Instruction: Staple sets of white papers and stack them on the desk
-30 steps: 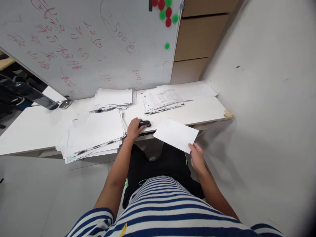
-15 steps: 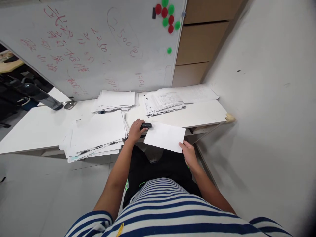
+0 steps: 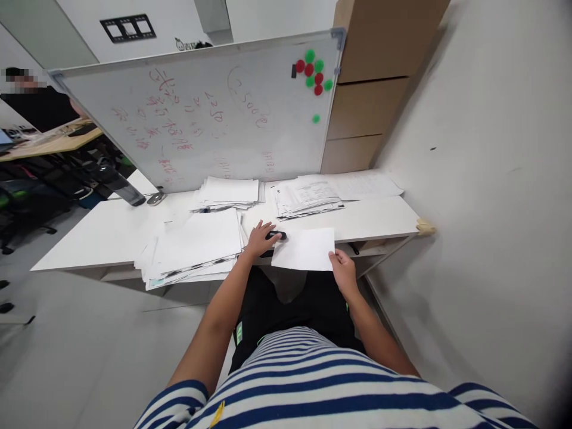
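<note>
At a desk (image 3: 370, 215), gripping stapler (image 3: 283, 235) at twelve o'clock with left hand (image 3: 260, 240), pinching paper (image 3: 305, 250) with right hand (image 3: 344, 270), likely steadying both.

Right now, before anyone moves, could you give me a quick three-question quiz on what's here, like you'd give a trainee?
1. Multiple choice: what is the right hand holding?
a) a red disc
b) a white sheet
c) a cardboard box

2. True or false: the left hand is on a small black device.

3. Fill in the blank: the round red and green discs sit on the ____.

Key: 1. b; 2. true; 3. whiteboard.
</note>
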Action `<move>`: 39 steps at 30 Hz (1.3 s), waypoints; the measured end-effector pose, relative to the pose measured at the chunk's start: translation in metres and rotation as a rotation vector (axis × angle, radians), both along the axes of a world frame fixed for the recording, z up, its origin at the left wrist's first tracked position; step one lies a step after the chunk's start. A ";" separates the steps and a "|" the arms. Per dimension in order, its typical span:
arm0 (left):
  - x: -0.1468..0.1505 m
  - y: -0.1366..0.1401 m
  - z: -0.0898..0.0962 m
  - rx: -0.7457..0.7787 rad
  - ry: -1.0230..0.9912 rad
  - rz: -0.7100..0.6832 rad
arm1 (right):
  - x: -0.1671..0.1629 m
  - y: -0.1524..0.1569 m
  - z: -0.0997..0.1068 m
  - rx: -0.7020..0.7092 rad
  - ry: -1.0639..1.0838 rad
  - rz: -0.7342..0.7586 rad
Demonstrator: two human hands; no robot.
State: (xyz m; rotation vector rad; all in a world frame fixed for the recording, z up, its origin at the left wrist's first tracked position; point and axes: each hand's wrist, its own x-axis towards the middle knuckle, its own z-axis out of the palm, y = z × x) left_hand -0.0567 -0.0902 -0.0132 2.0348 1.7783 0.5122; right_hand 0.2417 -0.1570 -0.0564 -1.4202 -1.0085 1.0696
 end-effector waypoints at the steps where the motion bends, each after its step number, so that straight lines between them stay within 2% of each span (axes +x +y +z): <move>1: 0.002 0.003 0.005 -0.043 0.023 0.018 | 0.001 0.000 0.000 0.009 -0.013 0.006; 4: 0.012 0.021 0.022 -0.092 0.058 0.153 | 0.001 0.000 0.000 0.046 -0.022 0.020; 6: 0.023 0.037 0.030 -0.052 0.040 0.277 | 0.001 -0.001 0.003 0.073 -0.033 0.024; 7: 0.030 0.046 0.032 -0.024 0.036 0.296 | 0.000 -0.002 0.005 0.084 -0.041 0.025; 11: 0.054 0.065 0.024 0.018 0.130 0.222 | -0.001 -0.003 0.012 0.091 -0.049 0.015; 14: 0.063 0.065 0.010 0.008 0.249 0.187 | -0.002 -0.005 0.014 0.088 -0.063 0.000; 17: 0.066 0.062 0.001 0.108 0.331 0.161 | -0.005 -0.007 0.014 0.086 -0.064 -0.019; 23: 0.068 0.063 -0.001 0.127 0.370 0.156 | -0.015 -0.014 0.011 0.076 -0.080 -0.027; 27: 0.067 0.063 -0.003 0.134 0.351 0.168 | -0.017 -0.015 0.000 -0.018 -0.200 0.038; 31: 0.065 0.066 -0.002 0.142 0.241 0.210 | -0.011 -0.010 -0.018 -0.129 -0.401 0.042; 34: 0.058 0.067 0.004 0.207 -0.004 0.243 | -0.006 -0.011 -0.032 -0.155 -0.281 0.023; 37: 0.042 0.057 0.006 0.334 -0.335 0.293 | -0.003 -0.014 -0.039 -0.108 -0.145 -0.007; 39: 0.028 0.044 0.002 0.419 -0.398 0.313 | -0.002 -0.014 -0.039 -0.070 -0.133 -0.042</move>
